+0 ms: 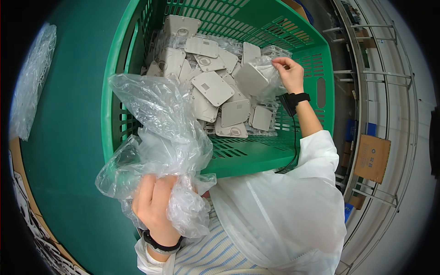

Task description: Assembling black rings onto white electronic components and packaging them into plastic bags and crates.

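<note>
My left hand (158, 204) is closed round a bunch of crumpled clear plastic bags (169, 133), which hang over the near left side of a green plastic crate (256, 158). Over the crate's right half, my right hand (289, 73) pinches the edge of another clear plastic bag (270, 66). A light grey square plastic cover (251, 80) sits in that bag. Below lie many loose grey plastic covers (213, 88), some with slotted grilles, heaped at different angles. Bagged pieces show under and around them.
A green work surface (64, 137) extends to the left, with folded clear plastic (34, 82) on it. Dark flat parts in a cardboard tray (27, 197) lie at the lower left. On the right are metal rails (385, 73) and a cardboard box (372, 158). A cable (294, 137) hangs from my right wristband.
</note>
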Demonstrator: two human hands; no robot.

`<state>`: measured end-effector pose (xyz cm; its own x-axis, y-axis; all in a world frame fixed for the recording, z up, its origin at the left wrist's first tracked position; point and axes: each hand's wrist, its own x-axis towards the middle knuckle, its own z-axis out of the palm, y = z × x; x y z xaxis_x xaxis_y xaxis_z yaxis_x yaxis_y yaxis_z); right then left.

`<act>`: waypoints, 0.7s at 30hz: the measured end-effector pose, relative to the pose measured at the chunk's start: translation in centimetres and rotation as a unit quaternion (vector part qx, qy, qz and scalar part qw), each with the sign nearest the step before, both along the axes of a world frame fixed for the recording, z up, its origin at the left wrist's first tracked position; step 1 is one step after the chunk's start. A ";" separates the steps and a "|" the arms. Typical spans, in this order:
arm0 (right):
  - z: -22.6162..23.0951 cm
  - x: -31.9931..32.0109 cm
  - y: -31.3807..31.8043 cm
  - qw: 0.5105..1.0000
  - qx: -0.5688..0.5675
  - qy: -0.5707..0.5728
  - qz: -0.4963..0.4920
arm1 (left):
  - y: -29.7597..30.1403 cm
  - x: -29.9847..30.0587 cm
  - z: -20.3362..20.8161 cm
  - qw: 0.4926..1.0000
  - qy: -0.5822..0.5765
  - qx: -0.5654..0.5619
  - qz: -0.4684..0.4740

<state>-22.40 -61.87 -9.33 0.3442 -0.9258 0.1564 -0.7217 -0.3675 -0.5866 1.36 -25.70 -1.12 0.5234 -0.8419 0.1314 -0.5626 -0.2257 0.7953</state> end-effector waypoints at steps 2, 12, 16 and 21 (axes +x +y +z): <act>0.9 1.7 0.7 0.998 -0.003 -0.055 -0.008 | 0.0 0.1 0.0 1.000 -0.003 -0.004 -0.001; 2.8 6.9 0.7 0.930 0.165 -0.327 0.023 | 0.2 -0.1 0.0 1.000 -0.010 -0.012 -0.001; 6.1 7.5 0.5 0.872 0.217 -0.429 0.091 | 0.3 -0.3 0.4 1.000 -0.010 -0.001 0.006; 11.3 9.7 7.6 0.864 0.154 -0.404 0.257 | -0.9 -0.2 -0.2 0.982 -0.123 -0.132 0.055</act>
